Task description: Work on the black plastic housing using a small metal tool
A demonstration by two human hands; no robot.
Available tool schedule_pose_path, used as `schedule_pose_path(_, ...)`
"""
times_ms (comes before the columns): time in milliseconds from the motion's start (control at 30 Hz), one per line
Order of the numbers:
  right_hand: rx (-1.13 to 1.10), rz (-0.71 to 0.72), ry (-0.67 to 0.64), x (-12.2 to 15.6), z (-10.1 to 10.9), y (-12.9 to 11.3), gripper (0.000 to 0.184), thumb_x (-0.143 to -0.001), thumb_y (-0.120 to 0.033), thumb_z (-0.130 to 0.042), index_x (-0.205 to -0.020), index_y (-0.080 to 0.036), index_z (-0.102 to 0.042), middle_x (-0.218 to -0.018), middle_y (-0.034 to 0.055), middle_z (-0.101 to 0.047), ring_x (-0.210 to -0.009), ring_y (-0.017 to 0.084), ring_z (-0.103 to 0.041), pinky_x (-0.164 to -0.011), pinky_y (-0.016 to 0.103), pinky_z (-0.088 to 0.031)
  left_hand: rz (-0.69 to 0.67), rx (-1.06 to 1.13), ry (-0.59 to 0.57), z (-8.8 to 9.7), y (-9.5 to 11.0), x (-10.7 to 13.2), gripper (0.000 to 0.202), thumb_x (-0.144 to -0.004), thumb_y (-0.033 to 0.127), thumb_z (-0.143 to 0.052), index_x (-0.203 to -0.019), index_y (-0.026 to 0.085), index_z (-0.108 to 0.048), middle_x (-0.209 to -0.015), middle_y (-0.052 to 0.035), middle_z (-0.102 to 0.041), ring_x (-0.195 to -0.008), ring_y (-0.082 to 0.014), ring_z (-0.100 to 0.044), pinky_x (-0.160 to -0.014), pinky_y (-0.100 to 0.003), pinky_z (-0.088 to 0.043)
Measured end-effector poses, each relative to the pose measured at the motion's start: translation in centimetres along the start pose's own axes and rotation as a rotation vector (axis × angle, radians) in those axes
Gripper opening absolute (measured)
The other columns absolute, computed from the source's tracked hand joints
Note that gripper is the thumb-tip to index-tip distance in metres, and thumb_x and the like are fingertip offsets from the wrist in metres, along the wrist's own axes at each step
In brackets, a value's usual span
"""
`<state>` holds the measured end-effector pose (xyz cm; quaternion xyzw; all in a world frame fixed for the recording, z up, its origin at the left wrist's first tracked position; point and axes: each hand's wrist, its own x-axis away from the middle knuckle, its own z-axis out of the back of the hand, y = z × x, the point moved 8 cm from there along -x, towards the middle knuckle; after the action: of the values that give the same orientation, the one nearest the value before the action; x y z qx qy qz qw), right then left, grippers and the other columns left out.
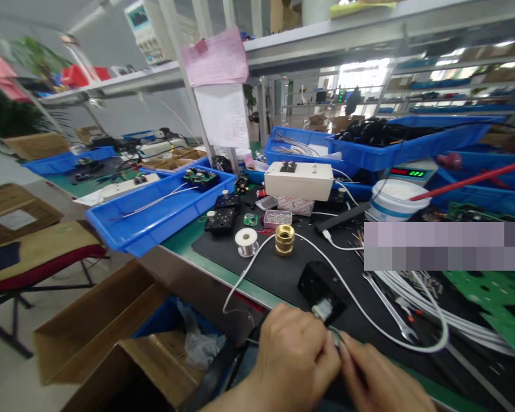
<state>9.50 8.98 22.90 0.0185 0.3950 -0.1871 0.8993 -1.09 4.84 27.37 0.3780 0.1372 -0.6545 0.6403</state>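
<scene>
My left hand (298,349) is closed in a loose fist at the table's near edge. Its fingertips meet those of my right hand (375,372), which is pinched. A small greyish piece (335,336) shows between them, mostly hidden by the fingers, so its kind is unclear. Just beyond my hands a black box-shaped housing (320,283) lies tilted on the black mat (257,274), a pale part at its near end. A white cable (349,292) loops around it. Farther back stand a threaded brass fitting (285,240) and a solder spool (246,243).
To the right lie a wrench (390,309), coiled white cables and a green circuit board (493,303). A white tub (397,200) and a beige box (299,180) stand behind. On the left are a blue tray (154,212) and, below the table, cardboard boxes (90,326).
</scene>
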Motion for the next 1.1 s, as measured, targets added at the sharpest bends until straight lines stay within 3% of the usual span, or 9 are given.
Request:
schedule_pose_path(100,-0.056,-0.058,0.024,-1.5,0.4,-0.6,0.017,-0.092,-0.019,-0.048,-0.098,-0.013,-0.063,-0.073,0.0033,-0.072,-0.06,0.012,-0.068,-0.058,0.019,-0.053,-0.008,-0.013,-0.062,0.1,-0.5,-0.3,0.028,-0.089,0.013,-0.041,-0.062,0.017,-0.04,-0.058,0.002,-0.042,-0.055,-0.0147,-0.04,-0.058,-0.034,-0.025)
schedule_pose_path(333,-0.128,-0.211,0.075,-2.2,2.7,0.7,0.016,-0.093,-0.018,-0.046,-0.095,-0.013,-0.061,-0.077,0.0045,-0.072,-0.067,0.011,-0.069,-0.067,0.017,-0.054,-0.046,0.043,-0.08,0.0,-1.5,-1.5,0.028,-0.093,0.013,-0.045,-0.065,0.017,-0.045,-0.059,0.0021,-0.042,-0.056,-0.0153,-0.039,-0.06,-0.033,-0.027)
schedule_pose_path(400,-0.109,-0.283,0.055,-1.5,3.0,2.0,0.015,-0.092,-0.021,-0.047,-0.095,-0.014,-0.061,-0.078,0.0032,-0.073,-0.066,0.011,-0.07,-0.067,0.015,-0.054,-0.042,0.065,-0.09,0.0,-1.6,-1.7,0.017,-0.096,0.025,-0.047,-0.084,0.016,-0.055,-0.076,-0.0008,-0.053,-0.07,-0.0171,-0.048,-0.067,-0.032,-0.034)
schedule_pose_path(467,-0.096,-0.428,0.048,-0.7,3.2,3.9,0.016,-0.092,-0.026,-0.048,-0.094,-0.016,-0.061,-0.071,0.0,-0.071,-0.057,0.01,-0.067,-0.059,0.014,-0.052,-0.011,0.098,-0.085,-0.3,-2.0,-1.8,0.029,-0.095,0.04,-0.05,-0.11,0.015,-0.053,-0.105,-0.0074,-0.054,-0.096,-0.0206,-0.052,-0.082,-0.033,-0.039)
schedule_pose_path(533,-0.107,-0.55,0.062,-0.1,3.2,5.5,0.019,-0.092,-0.031,-0.049,-0.09,-0.017,-0.062,-0.06,-0.0036,-0.066,-0.046,0.008,-0.062,-0.049,0.014,-0.048,0.036,0.129,-0.077,-0.9,-2.6,-1.8,0.046,-0.093,0.046,-0.052,-0.123,0.013,-0.045,-0.127,-0.0137,-0.043,-0.118,-0.0237,-0.043,-0.096,-0.036,-0.039)
schedule_pose_path(633,-0.149,-0.584,0.068,0.0,2.6,6.2,0.019,-0.092,-0.031,-0.05,-0.086,-0.017,-0.061,-0.053,-0.0064,-0.06,-0.042,0.005,-0.057,-0.045,0.013,-0.043,0.113,0.187,-0.121,-2.8,-3.7,-1.8,0.059,-0.09,0.045,-0.056,-0.132,0.011,-0.034,-0.142,-0.0187,-0.026,-0.133,-0.0272,-0.028,-0.106,-0.043,-0.034)
schedule_pose_path(700,-0.147,-0.574,0.061,-0.1,2.2,6.3,0.018,-0.091,-0.03,-0.05,-0.084,-0.017,-0.061,-0.053,-0.0068,-0.059,-0.042,0.005,-0.057,-0.046,0.013,-0.042,0.14,0.217,-0.144,-4.0,-4.2,-1.9,0.063,-0.088,0.039,-0.061,-0.135,0.012,-0.03,-0.144,-0.0193,-0.023,-0.135,-0.028,-0.025,-0.108,-0.047,-0.033)
schedule_pose_path(833,-0.132,-0.573,0.046,-0.2,1.6,6.2,0.018,-0.092,-0.03,-0.05,-0.083,-0.017,-0.06,-0.054,-0.0068,-0.059,-0.043,0.005,-0.057,-0.046,0.014,-0.041,0.159,0.228,-0.121,-4.7,-4.7,-2.0,0.06,-0.081,0.023,-0.069,-0.131,0.014,-0.037,-0.138,-0.0175,-0.031,-0.131,-0.0266,-0.032,-0.107,-0.046,-0.036)
schedule_pose_path(1100,-0.125,-0.548,0.058,-0.7,1.1,6.0,0.018,-0.092,-0.027,-0.05,-0.083,-0.015,-0.06,-0.055,-0.0051,-0.06,-0.044,0.006,-0.058,-0.045,0.015,-0.041,0.189,0.192,-0.032,-4.2,-4.7,-1.7,0.056,-0.08,0.027,-0.071,-0.126,0.012,-0.042,-0.133,-0.0188,-0.034,-0.125,-0.0297,-0.036,-0.102,-0.049,-0.04)
